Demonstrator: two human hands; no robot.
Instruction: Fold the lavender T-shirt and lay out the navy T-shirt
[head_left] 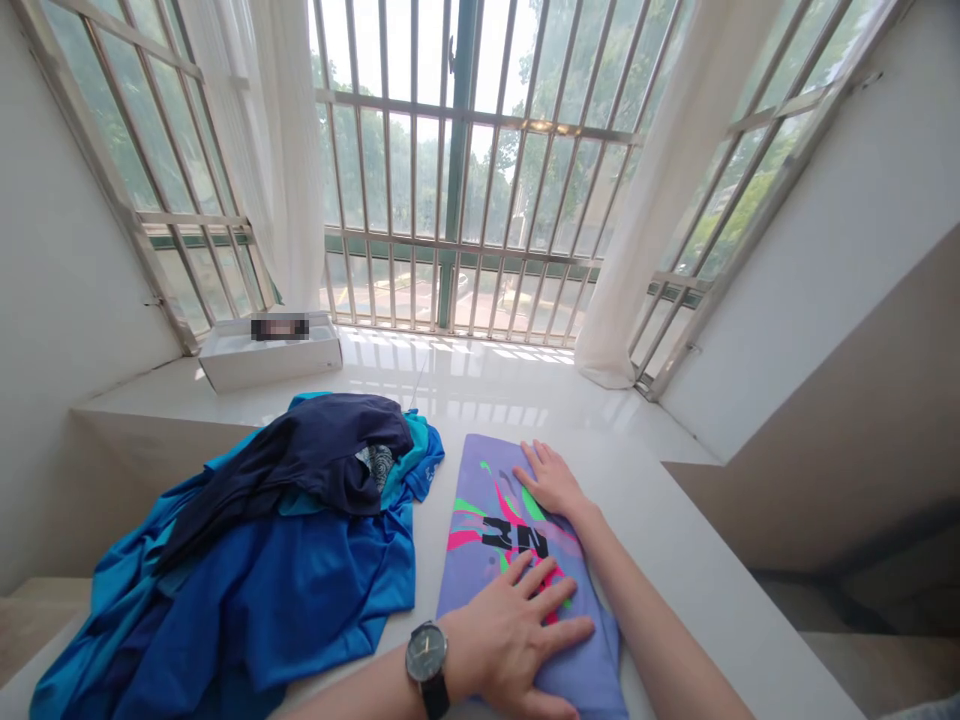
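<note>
Daylight is streaming through the barred window (454,190), streaking the glossy white ledge (465,375) at its foot. A sheer curtain (277,150) is hanging at the window's left, a second curtain (637,230) at its right; white walls (825,270) are flanking it.

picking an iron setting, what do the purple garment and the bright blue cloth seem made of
Purple garment: smooth, matte fabric, perhaps a knit, judging by its even, dull surface; exact fibre unclear. Bright blue cloth: probably slick synthetic, since its loose folds catch a satiny sheen.

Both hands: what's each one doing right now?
Left hand: open, spread on the purple garment, gripping nothing.
Right hand: open, resting flat nearer the garment's far end.
</note>
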